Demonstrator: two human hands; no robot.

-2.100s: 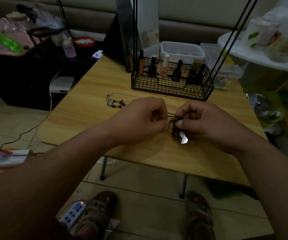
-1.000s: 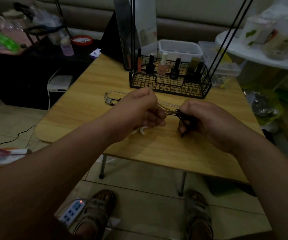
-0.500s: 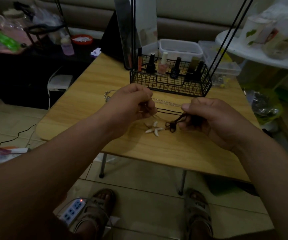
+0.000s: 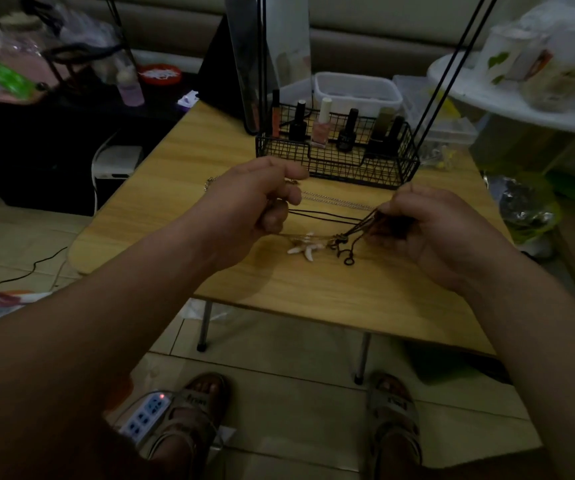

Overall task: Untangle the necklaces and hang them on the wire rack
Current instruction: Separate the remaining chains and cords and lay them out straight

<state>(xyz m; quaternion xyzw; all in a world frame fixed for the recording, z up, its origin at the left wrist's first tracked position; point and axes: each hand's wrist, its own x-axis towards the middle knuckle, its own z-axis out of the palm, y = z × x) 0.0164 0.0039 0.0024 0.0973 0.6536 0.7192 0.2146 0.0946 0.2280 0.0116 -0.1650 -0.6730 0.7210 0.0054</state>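
A dark cord necklace (image 4: 327, 214) is stretched between my two hands above the wooden table (image 4: 365, 289). My left hand (image 4: 254, 199) pinches one end of the cords. My right hand (image 4: 431, 226) grips the other end near a knotted bundle (image 4: 343, 242) that dangles down. A white starfish pendant (image 4: 301, 247) lies on the table under the cords. A silver chain necklace (image 4: 334, 200) lies behind them, running toward the black wire rack (image 4: 334, 164).
The rack's basket holds several nail polish bottles (image 4: 322, 124), and thin black rods (image 4: 448, 74) rise from it. White plastic boxes (image 4: 357, 91) stand behind. A power strip (image 4: 145, 415) lies on the floor by my sandalled feet.
My hands have drawn apart, pulling the dark cords straight between them. The starfish pendant dropped out of the tangle onto the table. The knotted bundle now hangs by my right hand.
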